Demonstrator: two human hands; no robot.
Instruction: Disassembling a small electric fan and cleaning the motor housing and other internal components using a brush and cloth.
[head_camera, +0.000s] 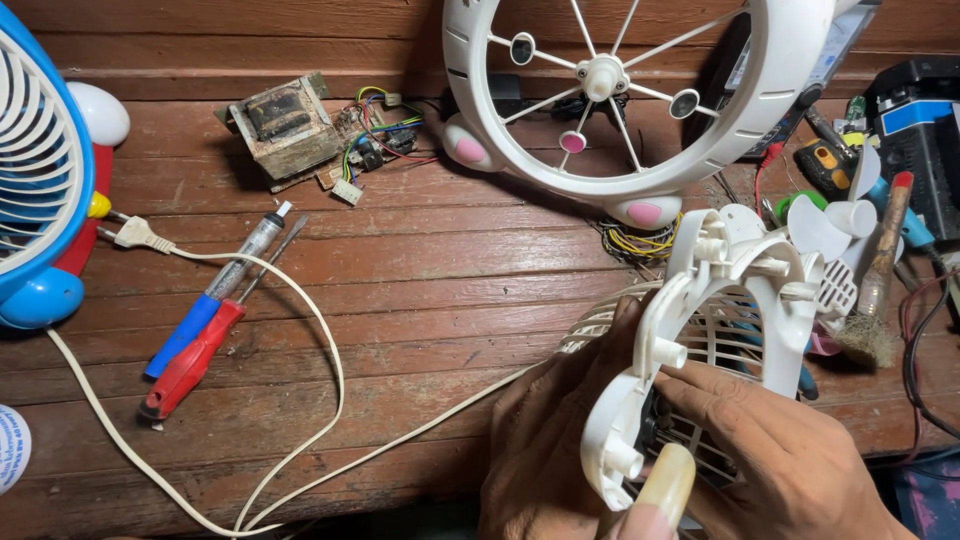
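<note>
- White plastic fan housing (700, 330), a curved piece with small round pegs, sits low at the right of my view, raised above the wooden bench (430, 300) between both hands.
- My left hand (545, 440) is behind and under the housing, fingers curled around its lower left edge, gripping it.
- My right hand (790, 450) comes in from the lower right, its fingers pressed against the inner side of the housing; the thumb (660, 490) points up at the bottom edge, touching the lower rim. I read it as gripping the same piece.
- Behind the housing I see a white fan grille (720, 335), partly hidden by it and by my fingers.
- A white power cord (330, 390) runs from near my left hand across the bench in a loop and ends in a 2-pin plug (135, 235) at the left.
- 2 screwdrivers lie side by side inside that loop: a red-handled one (195, 365) and a blue-handled one (185, 335), well apart from my hands.
- A round white fan front ring (620, 90) with thin spokes and pink feet leans against the back wall above my hands.
- A transformer with a small circuit board (300, 130) and coloured wires rests at the back, left of the ring.
- A blue-and-white fan (40, 200) stands at the far left edge.
- An old paintbrush (880, 280) lies at the right, just beside the housing's upper end.
</note>
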